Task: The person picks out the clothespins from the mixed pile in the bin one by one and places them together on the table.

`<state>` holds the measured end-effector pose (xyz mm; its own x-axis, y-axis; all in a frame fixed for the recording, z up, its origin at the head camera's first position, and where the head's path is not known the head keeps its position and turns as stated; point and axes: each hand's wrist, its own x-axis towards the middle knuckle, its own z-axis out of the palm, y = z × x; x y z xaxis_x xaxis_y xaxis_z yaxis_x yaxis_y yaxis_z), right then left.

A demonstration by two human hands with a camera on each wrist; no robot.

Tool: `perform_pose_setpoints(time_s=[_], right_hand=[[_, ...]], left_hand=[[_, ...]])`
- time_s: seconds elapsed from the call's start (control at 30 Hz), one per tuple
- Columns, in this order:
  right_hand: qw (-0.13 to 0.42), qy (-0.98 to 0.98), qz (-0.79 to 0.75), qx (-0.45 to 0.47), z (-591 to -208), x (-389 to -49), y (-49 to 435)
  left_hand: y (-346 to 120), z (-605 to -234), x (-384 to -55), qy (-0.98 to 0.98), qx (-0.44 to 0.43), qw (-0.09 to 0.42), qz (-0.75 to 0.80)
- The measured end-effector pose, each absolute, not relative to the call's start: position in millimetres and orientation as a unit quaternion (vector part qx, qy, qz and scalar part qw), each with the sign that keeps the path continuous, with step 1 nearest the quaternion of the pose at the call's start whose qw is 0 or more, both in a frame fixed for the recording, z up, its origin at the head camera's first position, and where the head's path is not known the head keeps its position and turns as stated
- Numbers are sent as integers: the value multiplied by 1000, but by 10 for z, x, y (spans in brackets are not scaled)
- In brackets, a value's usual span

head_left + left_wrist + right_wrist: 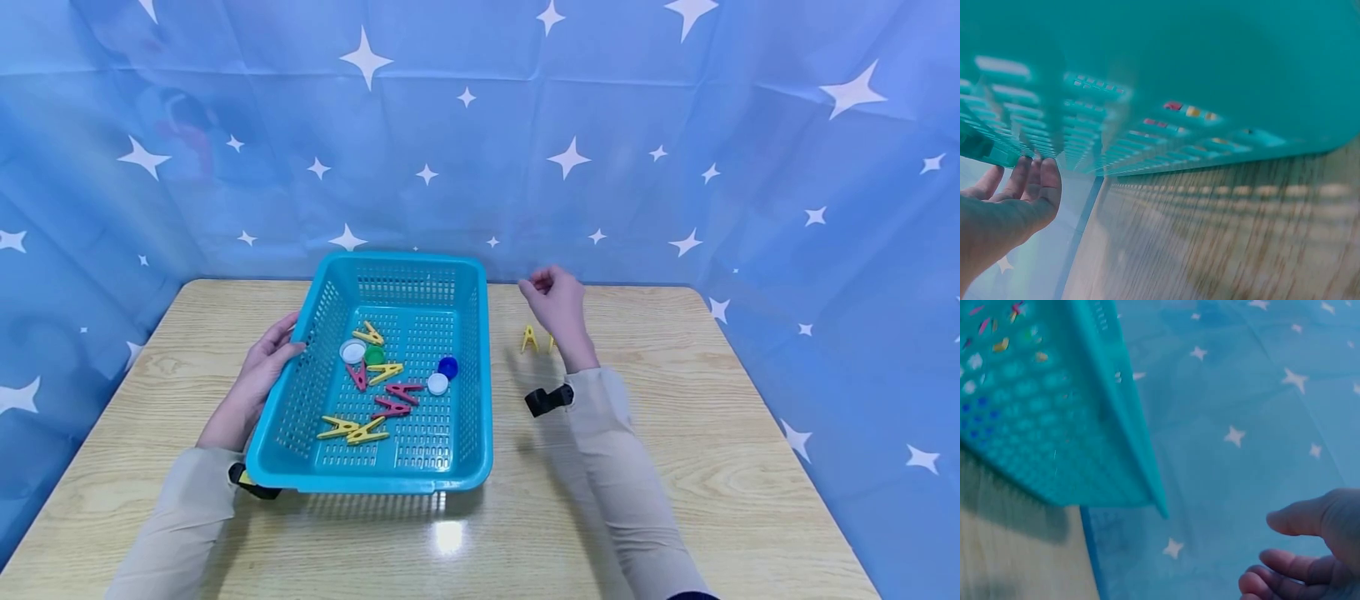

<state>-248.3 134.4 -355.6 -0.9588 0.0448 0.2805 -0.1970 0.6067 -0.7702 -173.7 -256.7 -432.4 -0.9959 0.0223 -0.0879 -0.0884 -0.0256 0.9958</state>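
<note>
A turquoise perforated plastic basket (367, 482) is held by my left hand (258, 371), thumb over its left rim and fingers outside the wall. In the left wrist view, the fingers (1050, 178) press against the side wall. Inside lie yellow clothespins (386, 372), red clothespins (392, 407), white bottle caps (438, 383), a green cap (374, 356) and a blue cap (447, 367). To the right of the basket hovers my right hand (558, 308), holding nothing. Its thumb and loosely bent fingers are apart in the right wrist view. Just below it stands a yellow clothespin (529, 338).
Another yellow clothespin (551, 342) is partly hidden by the right wrist. The wooden table (712, 467) ends at a blue star-patterned curtain (495, 150) behind. The basket casts a shadow on the tabletop.
</note>
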Motion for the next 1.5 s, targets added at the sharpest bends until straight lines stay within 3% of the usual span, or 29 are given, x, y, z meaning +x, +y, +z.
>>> perform_pose_setpoints(time_s=[0.57, 1.5], right_hand=[[117, -875, 445, 148, -3323, -2472, 594], [-89, -894, 368, 242, -3718, -2739, -311]], left_hand=[[-2582, -4321, -1766, 699, -22, 40, 714], [-2569, -4347, -1763, 692, -23, 32, 721]])
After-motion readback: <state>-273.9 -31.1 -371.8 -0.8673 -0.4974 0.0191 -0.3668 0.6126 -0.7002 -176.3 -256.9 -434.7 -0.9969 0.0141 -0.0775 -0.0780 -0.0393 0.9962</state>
